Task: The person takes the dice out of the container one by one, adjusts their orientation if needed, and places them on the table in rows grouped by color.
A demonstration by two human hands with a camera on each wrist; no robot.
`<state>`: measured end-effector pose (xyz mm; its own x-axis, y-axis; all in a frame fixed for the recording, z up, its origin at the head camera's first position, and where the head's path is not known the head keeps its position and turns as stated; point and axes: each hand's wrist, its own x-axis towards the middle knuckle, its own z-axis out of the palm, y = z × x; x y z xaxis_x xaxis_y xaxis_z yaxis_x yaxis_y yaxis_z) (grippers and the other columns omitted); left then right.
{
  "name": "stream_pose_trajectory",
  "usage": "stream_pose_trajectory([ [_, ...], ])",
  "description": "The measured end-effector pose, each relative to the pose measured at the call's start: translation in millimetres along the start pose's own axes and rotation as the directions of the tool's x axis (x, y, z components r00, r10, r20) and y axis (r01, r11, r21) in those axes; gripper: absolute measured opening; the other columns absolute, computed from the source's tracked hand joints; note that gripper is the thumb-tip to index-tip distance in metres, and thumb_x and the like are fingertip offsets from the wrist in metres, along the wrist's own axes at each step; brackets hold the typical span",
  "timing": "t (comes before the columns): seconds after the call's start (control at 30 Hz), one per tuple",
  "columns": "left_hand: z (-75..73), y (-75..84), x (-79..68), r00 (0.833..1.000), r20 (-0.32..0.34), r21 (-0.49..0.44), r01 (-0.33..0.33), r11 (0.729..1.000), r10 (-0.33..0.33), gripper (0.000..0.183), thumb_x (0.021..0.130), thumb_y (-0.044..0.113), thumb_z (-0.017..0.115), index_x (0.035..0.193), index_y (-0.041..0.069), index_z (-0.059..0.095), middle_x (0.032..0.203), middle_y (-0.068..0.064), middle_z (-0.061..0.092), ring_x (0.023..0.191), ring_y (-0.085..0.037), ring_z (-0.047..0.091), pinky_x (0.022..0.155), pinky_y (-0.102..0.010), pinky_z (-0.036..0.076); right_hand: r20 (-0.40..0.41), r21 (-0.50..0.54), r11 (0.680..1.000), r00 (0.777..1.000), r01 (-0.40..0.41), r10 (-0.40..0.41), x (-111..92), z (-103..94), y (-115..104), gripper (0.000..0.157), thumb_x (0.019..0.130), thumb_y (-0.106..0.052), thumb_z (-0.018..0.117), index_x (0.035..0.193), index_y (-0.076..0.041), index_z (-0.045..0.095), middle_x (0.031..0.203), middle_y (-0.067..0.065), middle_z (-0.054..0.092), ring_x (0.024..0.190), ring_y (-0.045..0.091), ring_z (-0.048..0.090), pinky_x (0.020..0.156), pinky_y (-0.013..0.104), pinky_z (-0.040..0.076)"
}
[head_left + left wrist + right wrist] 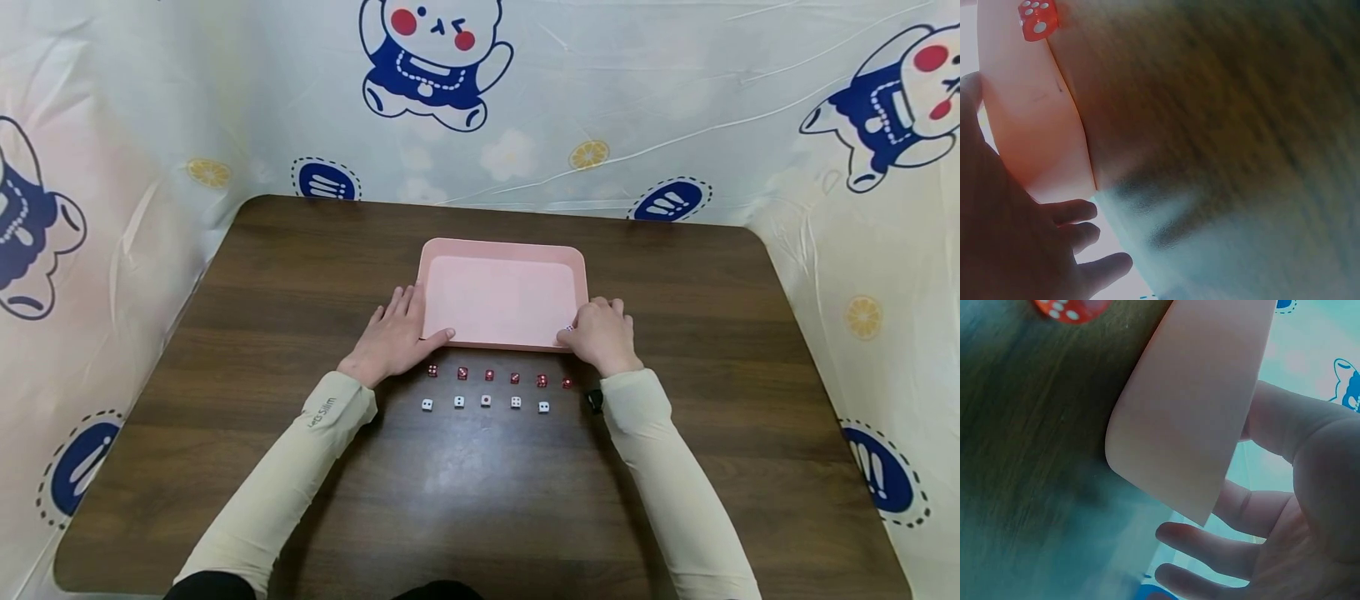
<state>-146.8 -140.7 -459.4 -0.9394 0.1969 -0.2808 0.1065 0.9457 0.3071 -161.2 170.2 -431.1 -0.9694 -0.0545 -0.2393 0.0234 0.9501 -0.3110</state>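
A pink tray (502,296) lies on the table, its near side toward me. My left hand (393,333) is at the tray's near left corner, fingers extended along the left side and thumb over the front rim; in the left wrist view the left hand (1016,212) is beside the tray wall (1041,125). At the near right corner, my right hand (606,335) reaches over the rim, its thumb and curled fingers pinching a small white die (569,328), mostly hidden. The right wrist view shows the right hand (1272,512) behind the tray wall (1172,412), the die hidden.
Just in front of the tray runs a row of several red dice (489,375). Nearer to me is a row of several white dice (486,401). A patterned plastic sheet (540,167) surrounds the brown wooden table (480,508) at the back and sides.
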Motion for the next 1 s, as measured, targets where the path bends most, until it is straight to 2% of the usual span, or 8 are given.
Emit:
stream_pose_trajectory([
  [0.2,0.3,-0.2,0.1,1.000,-0.002,-0.001,-0.001,1.000,0.001,0.102,0.088,0.076,0.030,0.154,0.008,-0.008,0.163,-0.017,0.006,0.151,-0.035,0.003,0.116,-0.061,0.014,-0.017,-0.002,1.000,1.000,0.019,-0.019,-3.5,-2.5,0.0,0.028,0.082,-0.030,0.068,0.070,-0.006,0.067,0.106,0.016,0.057,0.106,0.036,0.039,0.092,0.056,0.036],
  [0.47,0.4,-0.4,0.1,1.000,0.001,-0.002,-0.004,1.000,0.004,0.103,0.088,0.077,0.029,0.154,0.008,-0.009,0.163,-0.017,0.004,0.151,-0.035,0.002,0.117,-0.061,0.013,-0.047,-0.008,0.999,0.997,0.054,-0.054,-8.3,-6.0,-0.5,0.025,0.081,-0.029,0.070,0.072,-0.007,0.068,0.132,0.019,0.054,0.123,0.040,0.036,0.098,0.059,0.034],
  [1.0,1.1,0.3,0.5,1.000,0.003,0.000,-0.001,1.000,0.001,0.104,0.087,0.079,0.027,0.154,0.008,-0.010,0.163,-0.017,0.004,0.151,-0.036,0.002,0.116,-0.062,0.014,-0.123,-0.024,0.991,0.983,0.132,-0.134,-23.7,-14.8,2.5,0.019,0.078,-0.026,0.069,0.071,-0.008,0.068,0.143,0.022,0.048,0.134,0.043,0.030,0.104,0.064,0.028],
])
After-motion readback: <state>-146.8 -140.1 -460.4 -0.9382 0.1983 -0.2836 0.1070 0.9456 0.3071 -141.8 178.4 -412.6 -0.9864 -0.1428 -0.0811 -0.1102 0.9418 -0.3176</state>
